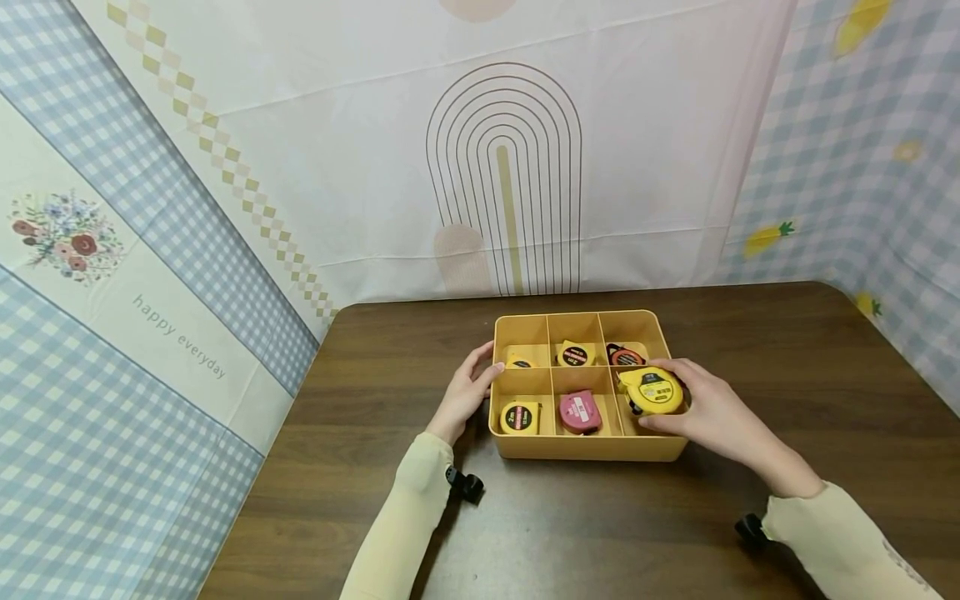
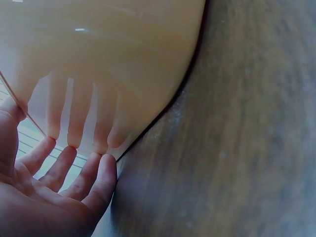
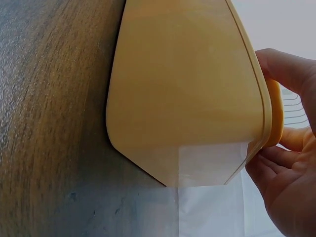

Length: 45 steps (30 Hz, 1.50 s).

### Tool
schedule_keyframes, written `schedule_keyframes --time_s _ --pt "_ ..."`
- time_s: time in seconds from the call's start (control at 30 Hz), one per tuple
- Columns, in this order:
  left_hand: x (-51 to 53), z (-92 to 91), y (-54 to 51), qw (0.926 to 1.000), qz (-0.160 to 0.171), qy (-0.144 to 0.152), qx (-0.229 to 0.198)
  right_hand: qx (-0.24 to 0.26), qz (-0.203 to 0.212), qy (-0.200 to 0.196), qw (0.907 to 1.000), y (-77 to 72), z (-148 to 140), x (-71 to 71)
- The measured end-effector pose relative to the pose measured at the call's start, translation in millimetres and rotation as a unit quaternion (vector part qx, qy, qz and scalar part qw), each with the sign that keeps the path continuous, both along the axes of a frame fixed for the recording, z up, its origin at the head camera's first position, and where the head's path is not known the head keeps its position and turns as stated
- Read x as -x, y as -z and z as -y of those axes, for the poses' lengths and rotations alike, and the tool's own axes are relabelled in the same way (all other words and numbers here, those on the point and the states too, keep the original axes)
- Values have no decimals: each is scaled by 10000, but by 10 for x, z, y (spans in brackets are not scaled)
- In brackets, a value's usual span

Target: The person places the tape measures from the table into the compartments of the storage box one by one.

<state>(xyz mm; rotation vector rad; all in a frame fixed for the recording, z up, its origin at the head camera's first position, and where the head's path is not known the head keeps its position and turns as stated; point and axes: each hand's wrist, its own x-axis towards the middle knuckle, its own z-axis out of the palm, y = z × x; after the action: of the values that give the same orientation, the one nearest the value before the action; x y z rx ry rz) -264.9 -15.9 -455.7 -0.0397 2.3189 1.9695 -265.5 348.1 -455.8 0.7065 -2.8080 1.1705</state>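
Note:
A yellow-orange divided box (image 1: 588, 448) with two rows of compartments sits on the table. My left hand (image 1: 459, 398) grips its left side, the thumb over the rim and the fingertips (image 2: 106, 165) against the outer wall. Over the front right compartment, my right hand (image 1: 716, 417) holds a yellow tape measure (image 1: 654, 390) between thumb and fingers, at about rim height. In the right wrist view, part of this tape measure (image 3: 277, 111) shows above the rim. A pink tape measure (image 1: 580, 412) lies in the front middle compartment, and a yellow one (image 1: 520, 418) in the front left.
In the back row lie a partly hidden yellow item (image 1: 519, 361), a yellow tape measure (image 1: 576, 354) and an orange-and-black tape measure (image 1: 625, 356). The brown wooden table (image 1: 570, 533) extends around the box. A patterned cloth (image 1: 360, 167) hangs behind it.

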Motion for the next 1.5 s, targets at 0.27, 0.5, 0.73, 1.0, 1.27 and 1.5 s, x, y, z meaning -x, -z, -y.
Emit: schedule_keyframes --time_s 0.27,0.5,0.73,1.0,1.27,1.5 --pt "0 1 -5 10000 24 24 23 -33 17 8 10000 5 3 1" --pt "-4 4 -1 10000 30 43 60 -36 -25 1 10000 -5 11 -5" --pt "-14 6 2 10000 10 39 73 -52 -55 -18 10000 -16 25 -4" --pt "8 8 23 9999 18 34 128 -35 -61 -34 10000 -10 24 -5" --pt "158 79 306 9999 10 -47 125 17 -204 -146 9997 8 39 6" --pt "160 75 336 9997 -54 -156 184 -95 -322 -209 9992 9 30 24"
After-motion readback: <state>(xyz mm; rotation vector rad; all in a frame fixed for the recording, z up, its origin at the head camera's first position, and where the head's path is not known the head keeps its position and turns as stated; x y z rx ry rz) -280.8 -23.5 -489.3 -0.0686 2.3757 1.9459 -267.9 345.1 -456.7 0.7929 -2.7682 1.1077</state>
